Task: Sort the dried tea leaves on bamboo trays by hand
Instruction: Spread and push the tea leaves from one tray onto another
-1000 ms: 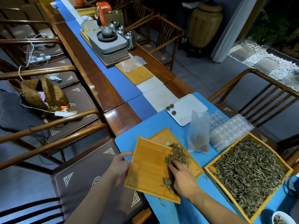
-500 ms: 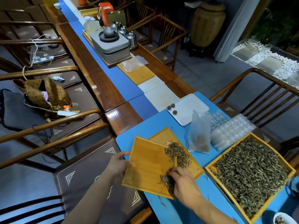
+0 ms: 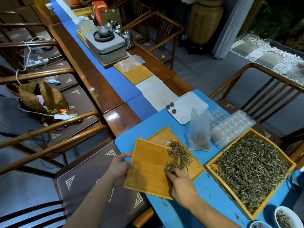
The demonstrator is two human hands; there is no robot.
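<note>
Hands: left hand (image 3: 119, 168) grips the left edge of the near tray (image 3: 148, 168), thumb on top, the tray tilted and overlapping a second tray (image 3: 196, 168); right hand (image 3: 181, 183) lies palm down, fingers curled loosely on the leaves (image 3: 179, 156), clasping nothing firmly.
Leaves: a small pile straddling the near tray's right edge and the second tray, touching the right fingertips.
Chairs, left: wooden armchairs (image 3: 49, 129) with brown patterned cushions stand along the table's left side; a brown bag (image 3: 41, 97) and a white cable lie on them.
Table: long dark wood (image 3: 92, 79) running away from the camera, with a blue runner (image 3: 115, 79) down its middle.
Far table: a grey box (image 3: 107, 46) bearing a dark teapot (image 3: 103, 30), metal canisters just beside it, then a bamboo board with a clear bag.
Mat: blue mat (image 3: 148, 130) covers the near end; stray leaves are scattered on it.
White tray: white tray (image 3: 189, 106) holding three small dark balls, beyond the trays.
Pouch: translucent pouch (image 3: 199, 130) upright between the second tray and clear moulded blister trays (image 3: 233, 127).
Big tray: deep bamboo tray (image 3: 212, 165) at right, filled with leaves.
Bowls: two white bowls (image 3: 294, 214) with leaves at the lower right corner.
Room, right: another armchair (image 3: 256, 76), grey floor, a large jar (image 3: 205, 18), a pale curtain, white pebbles with stepping stones.
</note>
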